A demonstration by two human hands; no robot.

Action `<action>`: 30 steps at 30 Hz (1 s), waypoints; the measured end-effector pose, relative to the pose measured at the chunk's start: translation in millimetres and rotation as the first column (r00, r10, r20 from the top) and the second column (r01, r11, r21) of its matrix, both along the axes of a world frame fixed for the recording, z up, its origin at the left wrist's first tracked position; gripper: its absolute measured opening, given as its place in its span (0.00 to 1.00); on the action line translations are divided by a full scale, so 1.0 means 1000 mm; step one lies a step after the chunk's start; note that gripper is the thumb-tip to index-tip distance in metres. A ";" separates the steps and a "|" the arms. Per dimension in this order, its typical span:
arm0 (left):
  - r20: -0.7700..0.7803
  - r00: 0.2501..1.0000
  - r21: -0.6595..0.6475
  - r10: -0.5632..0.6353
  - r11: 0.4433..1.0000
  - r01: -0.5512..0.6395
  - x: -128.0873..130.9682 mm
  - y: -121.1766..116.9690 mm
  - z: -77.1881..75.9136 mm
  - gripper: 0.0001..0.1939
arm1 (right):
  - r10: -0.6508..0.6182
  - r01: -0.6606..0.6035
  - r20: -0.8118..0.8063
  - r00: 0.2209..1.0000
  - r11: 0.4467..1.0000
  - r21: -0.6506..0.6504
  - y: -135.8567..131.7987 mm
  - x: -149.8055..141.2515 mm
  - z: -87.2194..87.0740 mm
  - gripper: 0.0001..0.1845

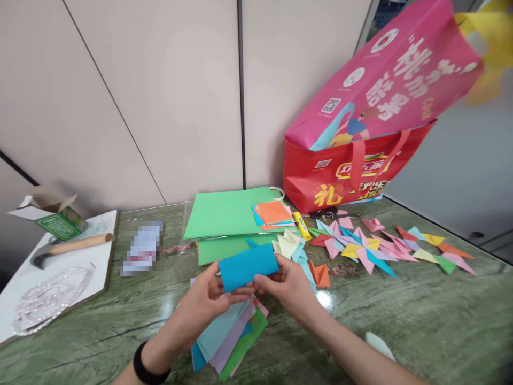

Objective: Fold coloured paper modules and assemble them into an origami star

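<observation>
A blue sheet of paper (pixel 247 267), folded or bent into a rectangle, is held up between both hands. My left hand (pixel 212 291) grips its left end, with fingers behind and the thumb along the lower edge. At the other end, my right hand (pixel 282 278) pinches the paper with its thumb on the front face. Under the hands lies a fanned stack of coloured paper (pixel 232 342) in pale blue, purple and green. Just beyond them are folded cream pieces (pixel 286 245) and an orange folded piece (pixel 319 274).
Green paper packs (pixel 224 211) lie behind, topped by small orange squares (pixel 274 213) beside a yellow glue stick (pixel 301 225). Folded paper stars (pixel 360 246) spread rightward. A red bag (pixel 304 176) stands at the back. Leftward, a white board (pixel 94 267) bears a hammer (pixel 80 245) and beads (pixel 52 294).
</observation>
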State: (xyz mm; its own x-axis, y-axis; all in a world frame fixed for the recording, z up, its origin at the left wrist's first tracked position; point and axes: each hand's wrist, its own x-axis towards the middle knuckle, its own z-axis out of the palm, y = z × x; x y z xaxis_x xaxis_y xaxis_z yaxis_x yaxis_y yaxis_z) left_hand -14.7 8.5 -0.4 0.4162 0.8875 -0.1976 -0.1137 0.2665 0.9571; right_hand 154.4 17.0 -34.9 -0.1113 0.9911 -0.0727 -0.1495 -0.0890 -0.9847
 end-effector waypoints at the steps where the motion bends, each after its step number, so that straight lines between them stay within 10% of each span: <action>1: -0.008 1.000 0.007 -0.002 1.000 0.002 0.000 0.000 -0.001 0.23 | -0.001 0.001 0.001 1.000 1.000 0.000 0.000 0.000 0.000 0.15; 15: -0.225 0.970 0.020 0.090 0.996 -0.087 -0.002 0.003 -0.002 0.14 | 0.077 -0.082 0.071 0.994 0.994 0.070 -0.002 -0.002 -0.003 0.14; 30: -0.370 0.924 0.012 0.094 0.995 -0.096 -0.016 0.012 0.004 0.15 | -0.186 0.187 -0.014 0.982 0.975 0.123 0.014 0.015 -0.009 0.16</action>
